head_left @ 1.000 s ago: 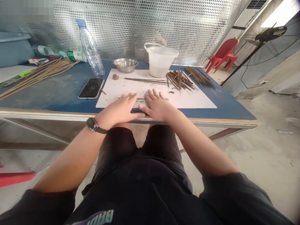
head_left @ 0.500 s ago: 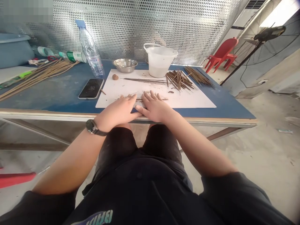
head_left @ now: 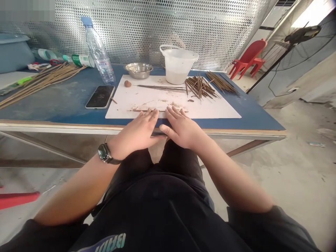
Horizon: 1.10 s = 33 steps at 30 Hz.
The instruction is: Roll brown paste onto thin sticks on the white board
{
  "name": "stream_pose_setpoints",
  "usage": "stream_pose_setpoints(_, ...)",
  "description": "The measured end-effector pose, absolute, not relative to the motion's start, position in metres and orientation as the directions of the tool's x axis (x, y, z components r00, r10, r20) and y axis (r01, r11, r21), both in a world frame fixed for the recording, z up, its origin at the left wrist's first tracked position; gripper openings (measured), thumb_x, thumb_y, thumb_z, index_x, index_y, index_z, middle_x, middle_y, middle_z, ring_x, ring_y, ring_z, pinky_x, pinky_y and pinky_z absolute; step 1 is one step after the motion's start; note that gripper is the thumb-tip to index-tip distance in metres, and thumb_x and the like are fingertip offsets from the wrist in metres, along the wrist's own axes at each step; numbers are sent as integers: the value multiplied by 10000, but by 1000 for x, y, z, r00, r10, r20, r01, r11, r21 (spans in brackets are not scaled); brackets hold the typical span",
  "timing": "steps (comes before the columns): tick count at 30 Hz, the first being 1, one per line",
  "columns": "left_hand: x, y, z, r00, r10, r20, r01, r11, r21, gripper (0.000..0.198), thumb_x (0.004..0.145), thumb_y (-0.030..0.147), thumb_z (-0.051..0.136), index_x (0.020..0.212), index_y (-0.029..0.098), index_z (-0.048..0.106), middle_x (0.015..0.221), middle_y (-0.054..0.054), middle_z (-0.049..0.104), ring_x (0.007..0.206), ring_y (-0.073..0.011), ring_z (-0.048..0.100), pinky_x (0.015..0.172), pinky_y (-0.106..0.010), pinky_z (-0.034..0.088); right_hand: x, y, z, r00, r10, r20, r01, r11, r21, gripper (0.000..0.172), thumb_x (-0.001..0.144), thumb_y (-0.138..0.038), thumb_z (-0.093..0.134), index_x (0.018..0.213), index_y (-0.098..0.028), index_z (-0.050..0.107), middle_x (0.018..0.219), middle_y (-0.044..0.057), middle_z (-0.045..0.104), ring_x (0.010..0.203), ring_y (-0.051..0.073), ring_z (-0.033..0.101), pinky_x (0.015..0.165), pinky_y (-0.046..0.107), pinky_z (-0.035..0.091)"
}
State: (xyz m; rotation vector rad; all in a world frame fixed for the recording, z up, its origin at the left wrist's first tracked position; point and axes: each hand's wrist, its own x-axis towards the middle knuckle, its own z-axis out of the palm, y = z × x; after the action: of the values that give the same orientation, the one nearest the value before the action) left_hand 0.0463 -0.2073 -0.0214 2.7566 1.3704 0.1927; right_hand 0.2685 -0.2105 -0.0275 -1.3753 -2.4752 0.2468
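A thin brown stick (head_left: pixel 141 111) lies crosswise near the front edge of a white board (head_left: pixel 215 112). My left hand (head_left: pixel 141 127) rests flat with its fingertips at the stick, fingers stretched out. Beside it my right hand (head_left: pixel 182 127) lies palm down, fingertips at the stick's right part and thumb pointing left. Brown crumbs (head_left: pixel 172 105) are scattered just beyond the fingertips. Further back on the board are several thin dark sticks (head_left: pixel 162 88), a small brown lump (head_left: pixel 127 84) and a heap of coated brown sticks (head_left: pixel 201 87).
A steel bowl (head_left: pixel 139 71) and a white bucket (head_left: pixel 178 66) stand behind. To the left are a phone (head_left: pixel 100 97), a plastic bottle (head_left: pixel 101 56), long brown sticks (head_left: pixel 52 78) and a blue-grey tub (head_left: pixel 13 52). More sticks (head_left: pixel 223 84) lie at the right. A perforated metal sheet (head_left: pixel 126 31) closes the back.
Both hands have slid back toward my body, from over the stick to its near side. More of the stick and the crumbs now shows.
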Motion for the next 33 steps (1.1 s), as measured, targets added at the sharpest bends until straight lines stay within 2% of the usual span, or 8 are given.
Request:
stream_pose_setpoints(4,59,-184,-12,556,829,60,825,-559,80,948,1063,538,641,1756,-9,296,1807,-307,353,1701,-432,337,1381,-556,283,259,-186,-22,-451,886,103,846,462,-268,1252,1033,-898,26,1726,88,366,1815,317,323,1733,476,213,1401,640,187)
stream_pose_setpoints(8,61,-172,-4,539,842,13,840,-538,68,1014,1028,591,686,1772,27,291,1821,-276,352,1691,-432,360,1374,-531,302,258,-171,-21,-444,893,76,850,446,-278,1215,1055,-872,52,1726,94,359,1821,315,308,1737,470,208,1402,637,186)
stream_pose_setpoints(14,48,-199,-9,600,799,51,797,-602,46,814,1088,525,587,1723,49,404,1765,-261,467,1630,-421,472,1352,-528,351,279,-205,-29,-535,830,158,764,555,-330,1267,1000,-955,95,1730,32,408,1819,306,303,1737,467,208,1392,668,208)
stream_pose_setpoints(18,43,-205,-13,623,779,75,776,-627,66,881,1070,534,611,1747,35,347,1795,-275,407,1654,-420,435,1364,-543,339,278,-213,-26,-560,812,164,732,578,-361,1278,986,-972,105,1733,17,414,1819,296,320,1736,449,223,1399,630,228)
stream_pose_setpoints(21,46,-191,-10,598,798,80,792,-603,94,864,1076,537,590,1746,47,352,1787,-273,423,1658,-416,428,1345,-546,365,266,-194,-25,-558,816,147,744,571,-346,1271,1000,-955,83,1737,33,390,1816,302,332,1738,449,220,1404,632,202)
stream_pose_setpoints(26,49,-168,-3,551,834,32,825,-551,128,1017,1001,675,669,1778,118,322,1799,-238,422,1641,-450,444,1301,-554,420,255,-162,-25,-531,842,98,787,533,-313,1242,1037,-910,96,1738,87,335,1825,327,283,1747,449,187,1410,629,170)
stream_pose_setpoints(30,45,-183,-5,577,816,34,809,-577,114,947,1040,646,625,1753,81,362,1806,-247,402,1664,-447,406,1334,-566,373,265,-178,-26,-574,811,113,754,577,-312,1312,994,-952,46,1727,90,361,1818,321,300,1742,453,199,1414,615,174)
stream_pose_setpoints(33,43,-202,-9,618,786,37,779,-618,108,892,1066,572,597,1742,38,364,1794,-261,416,1650,-438,434,1355,-565,343,273,-200,-26,-597,791,134,724,603,-335,1344,969,-983,69,1725,86,370,1817,315,295,1737,462,206,1414,611,185)
